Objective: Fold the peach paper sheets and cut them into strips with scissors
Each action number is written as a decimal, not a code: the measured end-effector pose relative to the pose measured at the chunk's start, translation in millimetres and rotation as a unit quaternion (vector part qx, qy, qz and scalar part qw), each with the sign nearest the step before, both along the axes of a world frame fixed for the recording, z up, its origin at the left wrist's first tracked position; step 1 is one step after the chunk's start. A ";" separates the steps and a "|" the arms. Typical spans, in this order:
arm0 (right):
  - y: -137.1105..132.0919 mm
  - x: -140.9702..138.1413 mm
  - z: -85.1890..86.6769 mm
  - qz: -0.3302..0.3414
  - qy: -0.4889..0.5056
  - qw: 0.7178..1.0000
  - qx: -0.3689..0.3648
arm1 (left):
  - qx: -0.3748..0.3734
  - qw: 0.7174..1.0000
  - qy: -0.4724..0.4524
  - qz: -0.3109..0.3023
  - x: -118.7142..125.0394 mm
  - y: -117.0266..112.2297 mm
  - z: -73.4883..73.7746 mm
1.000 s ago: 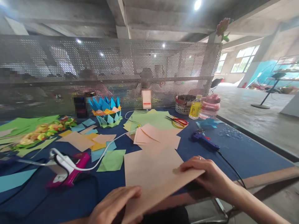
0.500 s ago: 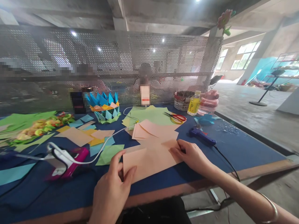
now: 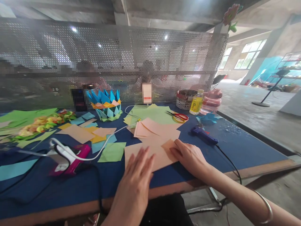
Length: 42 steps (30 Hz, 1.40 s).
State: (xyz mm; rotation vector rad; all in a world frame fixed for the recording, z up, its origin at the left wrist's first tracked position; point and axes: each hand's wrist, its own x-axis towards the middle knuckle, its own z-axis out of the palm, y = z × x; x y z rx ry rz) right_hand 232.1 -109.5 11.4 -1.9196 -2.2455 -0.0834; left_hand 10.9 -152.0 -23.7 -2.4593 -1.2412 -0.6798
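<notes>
A peach sheet of paper (image 3: 156,153) lies at the table's front edge, its right corner turned up. My left hand (image 3: 137,175) rests on the sheet's left part, fingers stretched out. At the right corner, my right hand (image 3: 190,157) pinches the sheet between thumb and fingers. Beyond it lie more peach sheets (image 3: 147,128) on a pile of light green paper (image 3: 152,112). A green square of paper (image 3: 112,152) is left of the sheet. Right of my right hand lies a purple glue gun (image 3: 204,135) with a black cord.
Scissors (image 3: 180,117) rest on the green pile. Behind stand a folded-paper basket (image 3: 107,105), a woven basket (image 3: 187,99), a yellow-labelled bottle (image 3: 196,103) and a pink jar (image 3: 211,102). A magenta-and-white device (image 3: 72,160) with cables sits left. A perforated screen (image 3: 164,56) closes the back.
My left hand has let go of the sheet's left edge and moved right, now flat on the paper. The lifted left side has come down. My right hand keeps its hold.
</notes>
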 end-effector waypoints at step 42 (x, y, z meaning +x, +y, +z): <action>19.1 28.6 11.5 0.088 0.209 0.968 -0.105 | 0.010 0.996 0.057 -0.061 8.0 -8.0 -16.2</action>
